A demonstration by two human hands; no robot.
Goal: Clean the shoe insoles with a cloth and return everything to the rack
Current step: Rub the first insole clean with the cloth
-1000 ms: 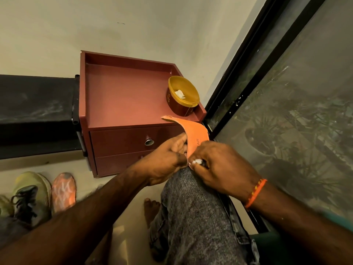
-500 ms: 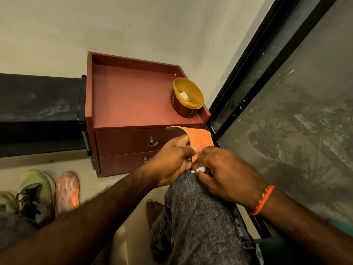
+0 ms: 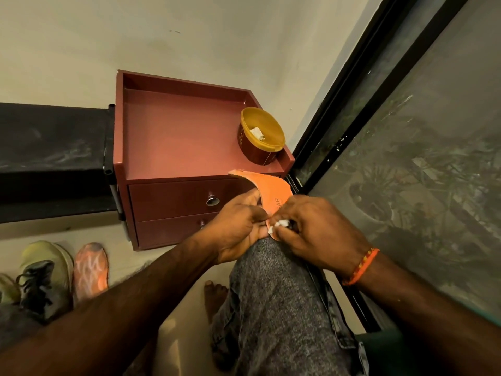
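An orange insole [image 3: 271,189] curves up over my raised knee, its heel end pinned there. My left hand [image 3: 238,226] grips its left edge. My right hand [image 3: 317,232] pinches a small white cloth [image 3: 279,226] against the insole's lower part. A second orange insole [image 3: 90,270] lies on the floor at the left, beside a yellow-green shoe [image 3: 44,272] with black laces. Another shoe [image 3: 6,290] shows only partly at the left edge.
A maroon two-drawer cabinet [image 3: 173,196] stands against the wall ahead. A yellow-lidded tub [image 3: 261,135] with a white scrap on top sits at its right rear. A black shelf [image 3: 51,156] runs left. A dark-framed window [image 3: 406,158] fills the right.
The view shifted slightly. The insole's free end dipped and rose again. My right hand keeps working the cloth low on the insole.
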